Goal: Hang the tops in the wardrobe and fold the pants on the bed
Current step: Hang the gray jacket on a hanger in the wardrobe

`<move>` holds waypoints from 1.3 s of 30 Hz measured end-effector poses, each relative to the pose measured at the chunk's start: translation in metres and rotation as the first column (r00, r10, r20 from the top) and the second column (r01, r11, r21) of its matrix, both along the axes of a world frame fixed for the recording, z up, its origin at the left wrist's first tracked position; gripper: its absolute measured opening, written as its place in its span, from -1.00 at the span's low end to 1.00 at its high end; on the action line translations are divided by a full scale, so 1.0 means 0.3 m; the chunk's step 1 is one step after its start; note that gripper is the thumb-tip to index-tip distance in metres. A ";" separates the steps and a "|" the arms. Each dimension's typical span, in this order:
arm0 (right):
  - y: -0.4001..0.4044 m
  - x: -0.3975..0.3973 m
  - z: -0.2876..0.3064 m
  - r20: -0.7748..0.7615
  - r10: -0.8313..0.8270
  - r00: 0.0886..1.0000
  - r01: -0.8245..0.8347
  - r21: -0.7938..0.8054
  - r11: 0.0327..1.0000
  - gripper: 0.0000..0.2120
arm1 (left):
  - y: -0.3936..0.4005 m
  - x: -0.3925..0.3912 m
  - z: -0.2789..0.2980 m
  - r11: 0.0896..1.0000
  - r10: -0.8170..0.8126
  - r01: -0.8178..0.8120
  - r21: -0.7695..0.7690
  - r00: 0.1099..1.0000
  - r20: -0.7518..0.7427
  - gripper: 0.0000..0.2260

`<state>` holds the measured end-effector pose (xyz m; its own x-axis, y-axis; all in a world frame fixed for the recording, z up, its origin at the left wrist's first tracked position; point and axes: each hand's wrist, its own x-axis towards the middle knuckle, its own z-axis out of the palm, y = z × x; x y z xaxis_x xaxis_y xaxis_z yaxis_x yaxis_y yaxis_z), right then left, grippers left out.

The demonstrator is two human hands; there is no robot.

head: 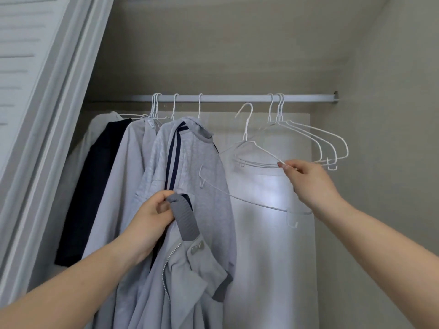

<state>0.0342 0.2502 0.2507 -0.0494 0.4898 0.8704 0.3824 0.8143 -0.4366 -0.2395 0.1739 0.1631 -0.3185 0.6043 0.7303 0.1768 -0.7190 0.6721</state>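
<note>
Beige closet walls close the space at the back and on my right, and a white louvred door slants down the left edge. Across the wardrobe runs a white rail, its right end fixed at the side wall. Hanging on the left part of the rail are a dark navy top, a pale grey top and a grey hoodie with navy stripes, packed side by side and touching. Toward the right end, three empty white wire hangers hang bunched together.

Between the hung tops and those hangers the rail is bare, with a white panel behind.

My left hand grips the ribbed dark-grey collar of a light grey zip jacket, which droops in front of the hoodie. My right hand pinches the shoulder end of a free wire hanger; its hook sits below the rail, not on it. I cannot tell whether a second hanger hangs with it. Both hands are well apart.
</note>
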 end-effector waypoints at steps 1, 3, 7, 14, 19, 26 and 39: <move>-0.025 0.014 -0.042 -0.020 0.050 0.999 -0.050 -0.014 0.999 -0.85 | -0.007 0.002 -0.010 1.000 0.011 -0.011 -0.003 1.000 -0.016 -0.82; -0.075 0.040 -0.115 -0.070 0.124 0.990 -0.127 -0.039 0.991 -0.83 | -0.024 0.001 -0.034 0.999 0.042 -0.042 -0.006 0.998 -0.047 -0.81; -0.184 0.110 -0.227 -0.074 0.197 0.978 -0.203 -0.084 0.976 -0.80 | -0.071 -0.028 -0.103 0.993 0.109 -0.116 -0.037 0.983 -0.148 -0.78; -0.326 0.285 -0.364 -0.075 0.330 0.941 -0.338 -0.151 0.929 -0.83 | -0.167 -0.109 -0.211 0.957 0.233 -0.279 -0.084 0.907 -0.351 -0.68; -0.411 0.387 -0.414 0.046 0.445 0.894 -0.409 -0.320 0.855 -0.44 | -0.219 -0.105 -0.247 0.950 0.220 -0.288 -0.124 0.894 -0.389 -0.68; -0.422 0.397 -0.421 0.112 0.459 0.881 -0.373 -0.432 0.821 -0.37 | -0.290 -0.050 -0.237 0.930 -0.017 -0.158 -0.331 0.883 -0.469 -0.72; -0.430 0.144 -0.520 0.091 0.516 0.851 -0.405 -0.513 0.757 -0.81 | -0.311 0.113 -0.220 0.978 -0.094 0.040 -0.204 0.961 -0.261 -0.75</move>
<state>0.0775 0.1212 0.0948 -0.5307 0.6933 0.4876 0.1418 0.6398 -0.7554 -0.2055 0.0805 0.0971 -0.0811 0.7567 0.6487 0.3254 -0.5951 0.7349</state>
